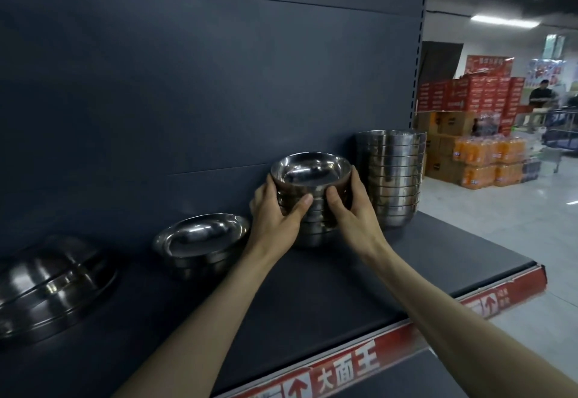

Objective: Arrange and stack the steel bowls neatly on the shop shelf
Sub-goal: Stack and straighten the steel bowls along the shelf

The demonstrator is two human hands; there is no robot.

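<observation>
While clamping short stack (316,231) between left hand (275,213) and right hand (353,209), risks tilting loose upper bowls (312,173) into tall stack (392,178) just beside.

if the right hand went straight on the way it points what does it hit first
The middle bowl stack, which the right hand grips; behind that, probably the shelf's dark back panel, though depth is unclear.
</observation>
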